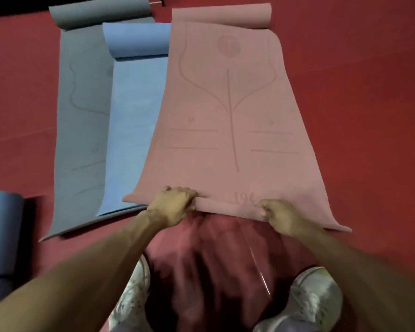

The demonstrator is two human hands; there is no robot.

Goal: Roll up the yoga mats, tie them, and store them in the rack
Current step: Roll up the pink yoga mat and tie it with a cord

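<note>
A pink yoga mat with faint alignment lines lies stretched out in front of me on the red floor, its far end curled into a roll. Its near edge is lifted off the floor and curled over. My left hand grips that edge left of centre, fingers closed around it. My right hand grips the same edge further right. To the left lie a blue mat and a grey mat, both flat with their far ends curled.
A rolled blue mat lies at the left edge of the view. My two white shoes stand on the red floor just below the lifted edge. Open red floor spreads to the right of the pink mat.
</note>
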